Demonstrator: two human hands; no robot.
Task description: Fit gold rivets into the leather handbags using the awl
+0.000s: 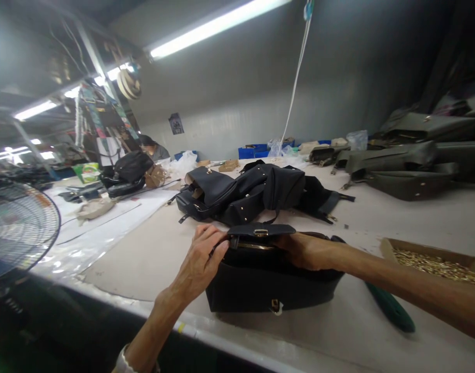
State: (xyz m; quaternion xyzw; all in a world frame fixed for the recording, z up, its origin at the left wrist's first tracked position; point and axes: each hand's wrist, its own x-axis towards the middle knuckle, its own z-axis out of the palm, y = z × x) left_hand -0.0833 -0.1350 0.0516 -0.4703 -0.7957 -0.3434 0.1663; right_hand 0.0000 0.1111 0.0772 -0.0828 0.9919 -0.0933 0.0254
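Long pale workbench, strip lights overhead; black bag, flap raised; left hand and right hand, fingers grasping its top edge.

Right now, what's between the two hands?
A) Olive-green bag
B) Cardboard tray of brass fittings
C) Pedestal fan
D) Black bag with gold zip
D: the left hand and right hand hold opposite ends of the black bag at its zipped top, below the raised flap.
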